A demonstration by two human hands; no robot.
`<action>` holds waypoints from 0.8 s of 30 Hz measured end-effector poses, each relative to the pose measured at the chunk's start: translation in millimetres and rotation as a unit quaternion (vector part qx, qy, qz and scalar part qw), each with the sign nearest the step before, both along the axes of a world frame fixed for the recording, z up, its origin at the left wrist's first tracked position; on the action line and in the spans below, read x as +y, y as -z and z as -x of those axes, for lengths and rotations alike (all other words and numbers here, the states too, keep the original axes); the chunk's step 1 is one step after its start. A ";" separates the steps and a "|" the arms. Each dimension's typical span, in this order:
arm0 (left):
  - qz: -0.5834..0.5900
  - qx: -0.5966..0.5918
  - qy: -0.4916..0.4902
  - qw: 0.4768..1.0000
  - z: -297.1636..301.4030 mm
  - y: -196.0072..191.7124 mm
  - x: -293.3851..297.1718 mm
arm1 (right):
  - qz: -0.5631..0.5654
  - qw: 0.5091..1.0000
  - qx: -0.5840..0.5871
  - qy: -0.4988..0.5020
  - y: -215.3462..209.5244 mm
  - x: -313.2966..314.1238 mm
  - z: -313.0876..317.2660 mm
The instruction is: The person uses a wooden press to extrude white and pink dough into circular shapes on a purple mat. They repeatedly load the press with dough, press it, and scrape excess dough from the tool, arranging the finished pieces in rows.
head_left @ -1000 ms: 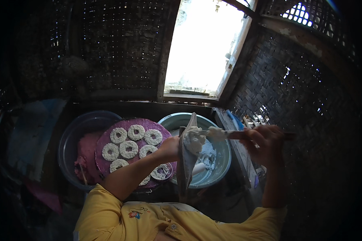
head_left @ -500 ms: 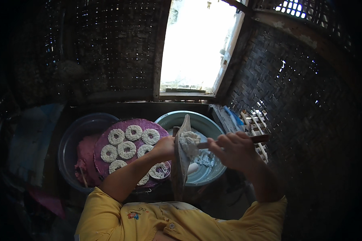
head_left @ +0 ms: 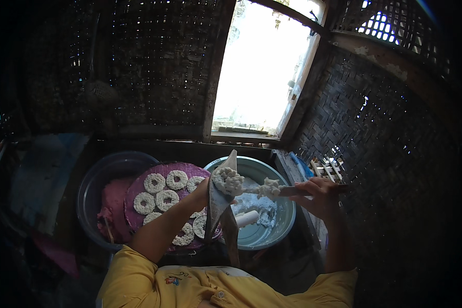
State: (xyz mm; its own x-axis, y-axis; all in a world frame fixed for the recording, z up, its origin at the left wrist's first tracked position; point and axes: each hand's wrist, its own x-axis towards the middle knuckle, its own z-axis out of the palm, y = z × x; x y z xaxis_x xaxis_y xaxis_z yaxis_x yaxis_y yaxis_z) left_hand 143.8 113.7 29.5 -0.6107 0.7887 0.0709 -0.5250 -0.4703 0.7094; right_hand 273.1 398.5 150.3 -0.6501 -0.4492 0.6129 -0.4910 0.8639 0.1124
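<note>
At the left of the frame, a dark basin (head_left: 80, 205) holds a pink mass (head_left: 117, 197). Beside it, a purple round tray (head_left: 134, 215) bears white rings (head_left: 158, 201). The left hand (head_left: 196, 195) supports a tilted grey board (head_left: 219, 206) near the centre; its fingers are hidden, so its grip cannot be told. White dough (head_left: 227, 181) sits on the board, above a blue-green basin (head_left: 288, 226). Right of centre, the right hand (head_left: 318, 195) is closed round a spatula (head_left: 295, 191) with dough on its tip. Loading or working dough seems in hand; the next move calls for a steady board.
</note>
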 end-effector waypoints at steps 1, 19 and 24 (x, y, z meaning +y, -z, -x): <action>-0.029 -0.086 0.034 0.995 4.6 4.2 -2.0 | -0.001 1.000 -0.014 -0.005 -5.6 -0.5 -2.3; 0.427 0.589 -0.197 0.657 -36.5 16.6 33.6 | -0.203 0.957 -0.204 0.046 -57.4 -57.4 2.5; 0.430 0.546 -0.193 0.693 -36.0 14.1 30.4 | -0.243 0.969 -0.033 -0.028 -16.3 -81.1 -1.1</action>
State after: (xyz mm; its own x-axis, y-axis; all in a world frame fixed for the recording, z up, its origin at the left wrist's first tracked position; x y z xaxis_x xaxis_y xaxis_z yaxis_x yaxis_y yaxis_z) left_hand 179.7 144.2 15.4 -0.7411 0.6183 0.2617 0.5917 0.4173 0.6897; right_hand 274.2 317.4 166.6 -0.6470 -0.7098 0.2784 -0.5550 0.6888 0.4663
